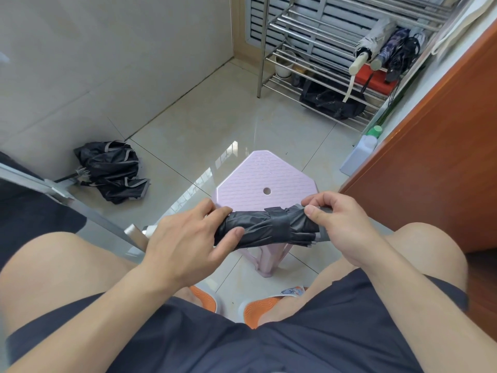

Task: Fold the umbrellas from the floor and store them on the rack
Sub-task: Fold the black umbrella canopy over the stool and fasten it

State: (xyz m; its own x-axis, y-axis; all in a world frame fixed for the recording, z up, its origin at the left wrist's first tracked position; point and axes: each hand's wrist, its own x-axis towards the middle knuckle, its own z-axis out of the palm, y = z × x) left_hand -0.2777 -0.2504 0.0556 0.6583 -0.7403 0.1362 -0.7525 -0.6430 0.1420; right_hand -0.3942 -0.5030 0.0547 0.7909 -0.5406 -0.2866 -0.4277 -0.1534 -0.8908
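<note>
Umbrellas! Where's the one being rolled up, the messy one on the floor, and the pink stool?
Rolled umbrella point(266, 227): head view, on its wrapped dark canopy.
Floor umbrella point(113, 170): head view, on its crumpled canopy.
Pink stool point(266, 176): head view, on its seat.

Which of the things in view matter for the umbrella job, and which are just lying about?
Job: rolled umbrella held by left hand and right hand; loose umbrella on floor; rack; stored umbrellas.
Lying about: stool, bottle, black bag, red box.
</note>
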